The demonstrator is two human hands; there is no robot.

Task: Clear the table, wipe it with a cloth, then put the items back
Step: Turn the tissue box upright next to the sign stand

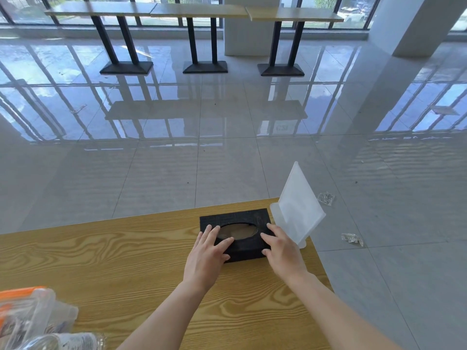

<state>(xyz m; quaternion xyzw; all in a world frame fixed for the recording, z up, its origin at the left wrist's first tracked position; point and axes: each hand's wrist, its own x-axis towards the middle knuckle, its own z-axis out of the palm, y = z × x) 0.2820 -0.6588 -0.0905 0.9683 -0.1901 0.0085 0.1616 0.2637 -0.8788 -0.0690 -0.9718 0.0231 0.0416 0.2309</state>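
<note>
Two hands, left hand (206, 255) and right hand (284, 250), lie on the box (236, 216), fingers straight and spread. A stand (299, 210) sits just beside it.

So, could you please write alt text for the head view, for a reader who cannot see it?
A person's left hand and right hand rest on a black tissue box near the far right corner of a wooden table. A frosted plastic sign holder stands just right of the box; clear plastic packaging lies at the near left.
</note>
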